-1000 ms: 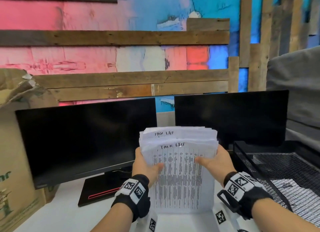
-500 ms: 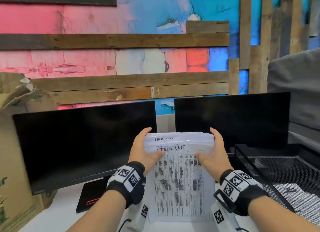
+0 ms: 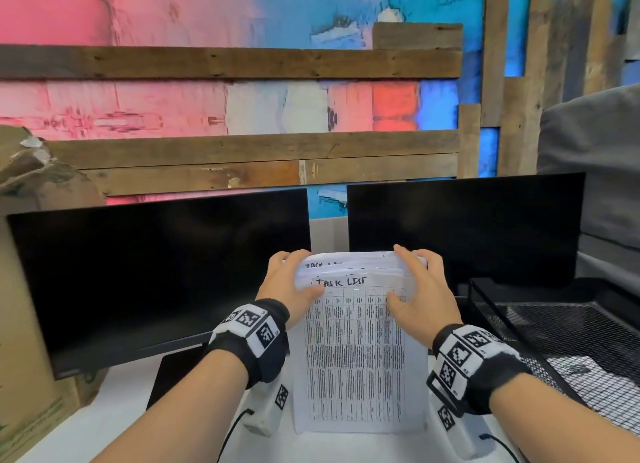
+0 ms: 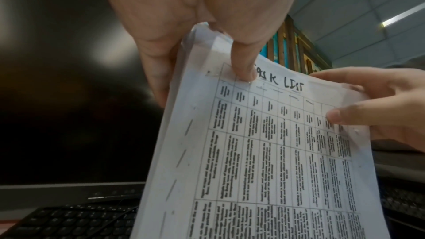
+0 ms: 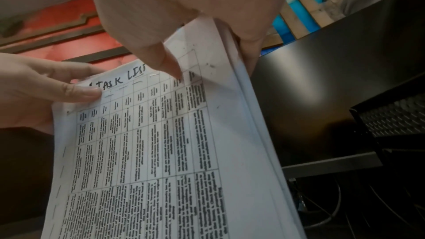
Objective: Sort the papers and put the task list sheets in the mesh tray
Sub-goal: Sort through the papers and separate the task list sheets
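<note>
Between the monitors [image 3: 464, 227], at twelve o'clock, both grips clasp the papers [image 3: 356, 351] upright on the worktop [image 3: 104, 438]: left hand [image 3: 287, 289], right hand [image 3: 422, 296], thumbs in front. Mesh tray [image 3: 568, 327] sits at three o'clock.

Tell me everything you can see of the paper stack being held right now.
The paper stack is a thick bundle of white sheets, held upright with its bottom edge on the white desk between two dark monitors. The front sheet has "TASK LIST" handwritten above a printed table; a sheet behind shows similar writing. The left hand and right hand grip its top corners, thumbs in front.
</note>
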The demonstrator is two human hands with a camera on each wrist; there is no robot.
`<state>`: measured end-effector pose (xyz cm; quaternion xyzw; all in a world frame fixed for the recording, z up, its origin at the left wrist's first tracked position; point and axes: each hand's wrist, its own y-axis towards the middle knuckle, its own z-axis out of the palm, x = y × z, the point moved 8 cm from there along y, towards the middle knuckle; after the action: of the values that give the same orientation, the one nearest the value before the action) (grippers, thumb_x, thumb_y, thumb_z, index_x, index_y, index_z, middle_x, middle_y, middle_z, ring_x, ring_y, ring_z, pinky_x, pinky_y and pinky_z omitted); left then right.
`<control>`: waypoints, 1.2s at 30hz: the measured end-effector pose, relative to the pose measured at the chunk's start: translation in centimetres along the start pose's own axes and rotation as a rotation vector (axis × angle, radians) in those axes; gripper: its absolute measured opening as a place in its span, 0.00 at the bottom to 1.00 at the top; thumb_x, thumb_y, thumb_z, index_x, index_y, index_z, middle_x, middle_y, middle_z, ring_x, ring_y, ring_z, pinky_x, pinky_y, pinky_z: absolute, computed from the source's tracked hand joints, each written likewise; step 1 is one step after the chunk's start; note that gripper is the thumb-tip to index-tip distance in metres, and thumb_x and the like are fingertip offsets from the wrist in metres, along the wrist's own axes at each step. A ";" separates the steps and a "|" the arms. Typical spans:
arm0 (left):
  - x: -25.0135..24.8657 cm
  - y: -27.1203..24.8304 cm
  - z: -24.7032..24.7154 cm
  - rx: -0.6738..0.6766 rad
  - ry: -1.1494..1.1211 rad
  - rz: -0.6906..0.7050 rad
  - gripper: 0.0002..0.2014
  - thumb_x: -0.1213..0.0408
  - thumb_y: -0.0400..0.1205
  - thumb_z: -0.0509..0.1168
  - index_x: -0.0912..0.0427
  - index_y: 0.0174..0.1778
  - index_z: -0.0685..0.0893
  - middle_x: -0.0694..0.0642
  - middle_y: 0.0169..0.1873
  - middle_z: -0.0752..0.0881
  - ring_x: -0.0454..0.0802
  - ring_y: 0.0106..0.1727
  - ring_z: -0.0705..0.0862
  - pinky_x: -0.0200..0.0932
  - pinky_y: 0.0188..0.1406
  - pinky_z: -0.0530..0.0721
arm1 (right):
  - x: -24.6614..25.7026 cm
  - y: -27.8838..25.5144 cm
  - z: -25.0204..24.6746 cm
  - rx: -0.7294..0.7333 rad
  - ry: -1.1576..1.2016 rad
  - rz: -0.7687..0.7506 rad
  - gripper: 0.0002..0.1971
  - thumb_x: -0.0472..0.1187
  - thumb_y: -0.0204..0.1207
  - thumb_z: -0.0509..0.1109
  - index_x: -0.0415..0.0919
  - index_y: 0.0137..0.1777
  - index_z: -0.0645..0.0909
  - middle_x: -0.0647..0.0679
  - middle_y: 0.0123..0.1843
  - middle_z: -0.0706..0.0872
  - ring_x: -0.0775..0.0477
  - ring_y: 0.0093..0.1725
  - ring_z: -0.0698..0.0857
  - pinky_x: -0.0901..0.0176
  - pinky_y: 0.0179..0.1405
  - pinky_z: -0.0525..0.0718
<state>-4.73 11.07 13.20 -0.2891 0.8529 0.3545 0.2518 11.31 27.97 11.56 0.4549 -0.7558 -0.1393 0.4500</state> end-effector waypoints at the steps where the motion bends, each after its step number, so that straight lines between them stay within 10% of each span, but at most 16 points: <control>1: 0.1 0.0 -0.1 -0.007 -0.001 -0.001 0.27 0.58 0.77 0.71 0.42 0.70 0.69 0.50 0.72 0.63 0.43 0.53 0.76 0.31 0.47 0.80 | 0.2 0.0 0.0 0.006 -0.030 -0.003 0.39 0.43 0.71 0.72 0.58 0.80 0.60 0.59 0.74 0.54 0.55 0.50 0.80 0.65 0.40 0.84; 7: 0.4 0.0 0.6 0.026 0.053 -0.017 0.29 0.56 0.76 0.72 0.38 0.70 0.68 0.45 0.75 0.58 0.49 0.58 0.79 0.48 0.58 0.86 | 0.9 0.3 0.2 0.033 -0.139 -0.003 0.35 0.43 0.71 0.70 0.57 0.78 0.63 0.53 0.75 0.56 0.48 0.64 0.75 0.53 0.52 0.86; 13: 0.4 0.6 0.5 -0.030 0.072 -0.002 0.31 0.45 0.75 0.69 0.35 0.72 0.63 0.42 0.71 0.61 0.45 0.51 0.81 0.46 0.50 0.87 | 0.8 0.6 0.2 0.039 -0.054 0.028 0.39 0.41 0.68 0.72 0.60 0.77 0.60 0.57 0.69 0.60 0.49 0.52 0.81 0.55 0.44 0.87; 19: 0.7 0.7 0.6 0.044 0.103 -0.023 0.27 0.53 0.78 0.69 0.38 0.71 0.67 0.46 0.74 0.58 0.47 0.52 0.80 0.47 0.56 0.85 | -2.1 0.6 0.2 -0.056 0.586 0.274 0.51 0.27 0.62 0.81 0.52 0.80 0.57 0.53 0.61 0.74 0.57 0.53 0.81 0.69 0.44 0.80; 23: 1.1 0.7 -0.1 -0.005 -0.094 -0.076 0.41 0.63 0.74 0.75 0.40 0.77 0.59 0.48 0.73 0.65 0.47 0.55 0.78 0.50 0.58 0.84 | -2.9 0.9 1.2 0.016 0.618 0.301 0.30 0.31 0.63 0.82 0.46 0.65 0.77 0.49 0.56 0.87 0.49 0.54 0.87 0.54 0.52 0.87; 30: 0.5 -0.5 0.0 -0.229 -0.104 -0.125 0.38 0.60 0.76 0.73 0.39 0.74 0.57 0.48 0.62 0.79 0.54 0.59 0.82 0.52 0.62 0.81 | -1.3 -0.6 0.4 -0.188 0.597 0.247 0.19 0.31 0.66 0.78 0.54 0.51 0.82 0.55 0.46 0.88 0.60 0.45 0.88 0.64 0.41 0.87; 36: 4.6 -0.9 1.8 -0.038 -0.476 -0.178 0.42 0.55 0.60 0.84 0.51 0.69 0.72 0.47 0.56 0.86 0.48 0.54 0.88 0.46 0.49 0.88 | -3.0 -1.8 1.3 0.082 0.748 0.309 0.27 0.33 0.68 0.78 0.48 0.64 0.75 0.52 0.56 0.87 0.54 0.54 0.87 0.64 0.43 0.85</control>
<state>-6.93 10.43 8.76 -0.2761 0.7339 0.4051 0.4702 11.81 29.14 8.10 0.3726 -0.6042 0.1353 0.6912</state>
